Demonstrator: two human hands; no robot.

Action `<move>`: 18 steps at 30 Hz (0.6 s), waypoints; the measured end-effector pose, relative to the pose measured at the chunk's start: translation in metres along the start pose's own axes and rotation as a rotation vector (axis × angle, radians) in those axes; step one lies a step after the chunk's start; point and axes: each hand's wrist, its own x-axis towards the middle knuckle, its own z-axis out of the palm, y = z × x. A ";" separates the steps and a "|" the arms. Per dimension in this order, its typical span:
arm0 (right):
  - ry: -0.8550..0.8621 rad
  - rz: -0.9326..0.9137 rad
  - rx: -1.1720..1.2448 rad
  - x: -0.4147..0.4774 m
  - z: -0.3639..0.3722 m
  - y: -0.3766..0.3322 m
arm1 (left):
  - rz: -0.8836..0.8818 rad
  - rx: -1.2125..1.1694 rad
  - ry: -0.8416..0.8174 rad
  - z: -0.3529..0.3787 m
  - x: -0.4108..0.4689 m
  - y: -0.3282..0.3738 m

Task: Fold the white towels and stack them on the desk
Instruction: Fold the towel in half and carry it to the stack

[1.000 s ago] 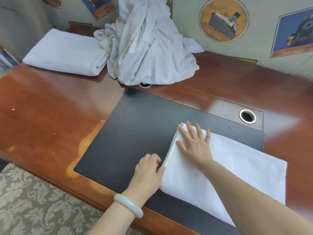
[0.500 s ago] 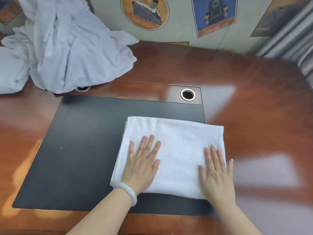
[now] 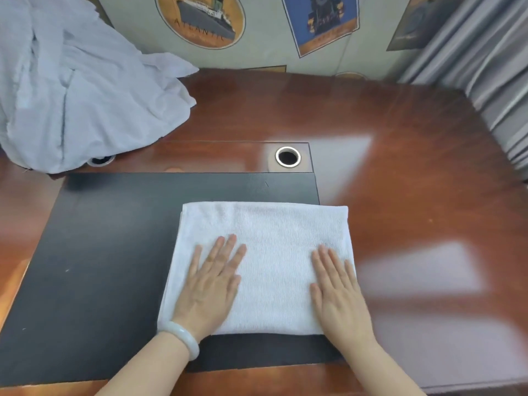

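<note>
A heap of unfolded white towels [image 3: 77,90] lies at the desk's [image 3: 400,172] far left, and on the black pad [image 3: 94,261] the folded towel [image 3: 268,241] lies flat under the left hand [image 3: 210,290] and right hand [image 3: 337,295], both spread flat, fingers straight.

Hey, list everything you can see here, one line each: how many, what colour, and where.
desk: one, glossy red-brown, under everything
black pad: one, black, desk's near left
folded towel: one, white, on the black pad, right edge over the wood
towel pile: one, white, unfolded, far left of the desk
cable holes: two, metal-ringed, behind the pad, left one half under the pile
wall pictures: three, ship, blue train, one cut off, back wall
curtain: one, grey, far right
bracelet: one, pale, left wrist
left hand: one, flat on the towel's near left
right hand: one, flat on the towel's near right
</note>
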 end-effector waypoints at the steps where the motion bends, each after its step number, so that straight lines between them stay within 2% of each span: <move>1: -0.012 0.082 0.007 -0.007 -0.002 0.021 | -0.024 0.017 0.004 -0.002 -0.003 -0.017; 3: -0.043 0.229 0.035 -0.011 -0.007 0.050 | -0.081 0.041 -0.006 -0.007 -0.003 -0.043; 5: 0.016 0.274 0.013 0.000 -0.015 0.053 | -0.152 0.022 0.002 -0.015 0.006 -0.047; 8: 0.178 0.104 0.036 0.040 -0.034 -0.004 | -0.103 -0.042 0.072 -0.030 0.041 -0.008; 10: 0.165 -0.062 0.120 0.071 -0.036 -0.059 | 0.008 -0.061 0.071 -0.033 0.068 0.033; 12: 0.087 -0.102 0.176 0.096 -0.020 -0.085 | -0.013 -0.063 -0.008 -0.026 0.085 0.051; 16: -0.005 -0.024 0.007 0.119 0.003 -0.030 | -0.001 -0.009 -0.047 -0.008 0.083 -0.001; 18: -0.001 0.097 -0.012 0.121 -0.002 0.006 | -0.092 0.016 -0.062 -0.006 0.077 -0.039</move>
